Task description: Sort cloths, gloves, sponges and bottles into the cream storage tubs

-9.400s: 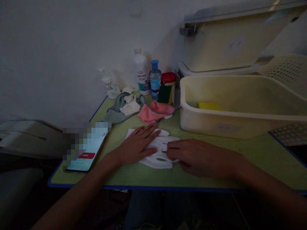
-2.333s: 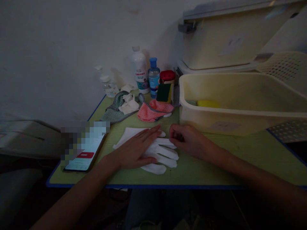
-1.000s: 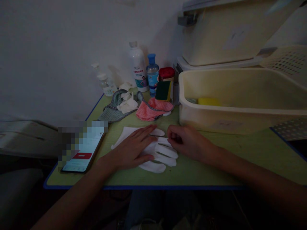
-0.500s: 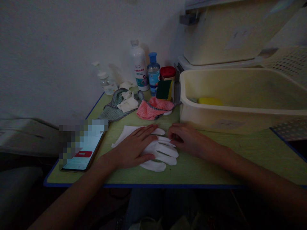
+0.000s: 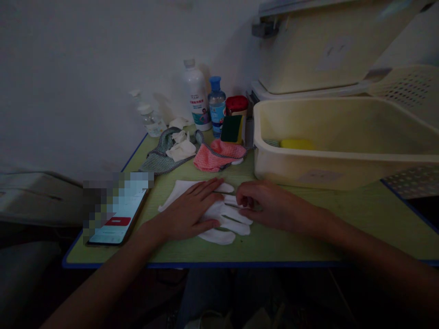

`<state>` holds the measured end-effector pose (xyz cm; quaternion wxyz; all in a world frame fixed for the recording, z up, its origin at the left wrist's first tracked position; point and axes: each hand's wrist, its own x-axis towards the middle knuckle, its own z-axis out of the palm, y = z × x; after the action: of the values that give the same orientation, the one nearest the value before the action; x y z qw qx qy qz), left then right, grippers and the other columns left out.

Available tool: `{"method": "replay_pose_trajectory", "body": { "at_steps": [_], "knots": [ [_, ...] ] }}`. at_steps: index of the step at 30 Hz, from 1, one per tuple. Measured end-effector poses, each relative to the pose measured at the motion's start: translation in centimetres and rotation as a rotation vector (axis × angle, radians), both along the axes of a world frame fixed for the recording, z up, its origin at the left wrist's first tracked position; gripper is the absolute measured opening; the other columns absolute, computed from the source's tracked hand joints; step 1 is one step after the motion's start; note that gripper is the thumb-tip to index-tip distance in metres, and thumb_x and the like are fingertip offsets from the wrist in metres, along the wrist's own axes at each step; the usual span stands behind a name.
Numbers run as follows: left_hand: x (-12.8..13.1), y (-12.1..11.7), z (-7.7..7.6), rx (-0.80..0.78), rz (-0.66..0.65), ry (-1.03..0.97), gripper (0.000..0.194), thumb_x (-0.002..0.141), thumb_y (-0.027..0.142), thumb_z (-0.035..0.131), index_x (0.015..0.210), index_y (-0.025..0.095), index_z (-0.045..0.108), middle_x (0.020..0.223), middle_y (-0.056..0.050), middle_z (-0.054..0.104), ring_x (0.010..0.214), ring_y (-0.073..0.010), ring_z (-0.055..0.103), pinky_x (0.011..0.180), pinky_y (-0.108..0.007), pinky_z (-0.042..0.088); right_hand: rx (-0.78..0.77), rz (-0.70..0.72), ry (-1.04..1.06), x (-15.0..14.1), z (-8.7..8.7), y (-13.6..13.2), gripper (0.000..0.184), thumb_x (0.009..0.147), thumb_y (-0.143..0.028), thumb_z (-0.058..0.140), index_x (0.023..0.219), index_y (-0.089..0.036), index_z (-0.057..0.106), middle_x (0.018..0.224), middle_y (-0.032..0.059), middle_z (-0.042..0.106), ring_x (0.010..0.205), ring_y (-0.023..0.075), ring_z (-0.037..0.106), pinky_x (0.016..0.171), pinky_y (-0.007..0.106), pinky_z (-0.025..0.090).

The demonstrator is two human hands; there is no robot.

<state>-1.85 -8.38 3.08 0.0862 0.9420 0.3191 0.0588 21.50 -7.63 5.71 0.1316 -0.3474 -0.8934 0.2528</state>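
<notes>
A white fabric glove point(image 5: 226, 222) lies flat on the green tabletop, its fingers spread toward the right. My left hand point(image 5: 194, 208) rests palm down across the glove's palm and cuff with fingers stretched out, pressing on it. At the glove's fingertips, my right hand point(image 5: 262, 204) is curled, thumb and fingers closed at one glove finger; its fingertips partly hide the cloth there. Behind the hands lie a pink cloth point(image 5: 217, 156) and a grey-green cloth point(image 5: 161, 157) with crumpled white tissue point(image 5: 181, 148) on top.
A smartphone point(image 5: 118, 219) lies at the left. A cream bin point(image 5: 308, 171) holding something yellow point(image 5: 297, 144) stands at the right. Along the wall are a pump bottle point(image 5: 151, 119), a white bottle point(image 5: 198, 98), a blue bottle point(image 5: 217, 109), a red-lidded jar point(image 5: 236, 104) and a sponge point(image 5: 232, 129).
My right hand has shifted slightly toward the near edge and stays curled over the glove's fingers. My left hand remains flat on the glove. The view has shifted a little.
</notes>
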Motion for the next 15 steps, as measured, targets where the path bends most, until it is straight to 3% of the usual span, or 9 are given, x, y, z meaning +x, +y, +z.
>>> {"method": "replay_pose_trajectory", "body": {
  "at_steps": [15],
  "knots": [
    [-0.01,0.08,0.01,-0.014,0.0,-0.005,0.048,0.087,0.05,0.043,0.12,0.015,0.047,0.149,-0.019,0.027,0.139,-0.028,0.022,0.111,-0.048,0.025,0.06,0.018,-0.055,0.18,-0.01,-0.18,0.012,0.072,-0.004,0.051,0.07,-0.016,0.052,0.064,-0.0011,0.053,0.057,0.0096,0.042,0.055,0.023,0.027]
  ]
}}
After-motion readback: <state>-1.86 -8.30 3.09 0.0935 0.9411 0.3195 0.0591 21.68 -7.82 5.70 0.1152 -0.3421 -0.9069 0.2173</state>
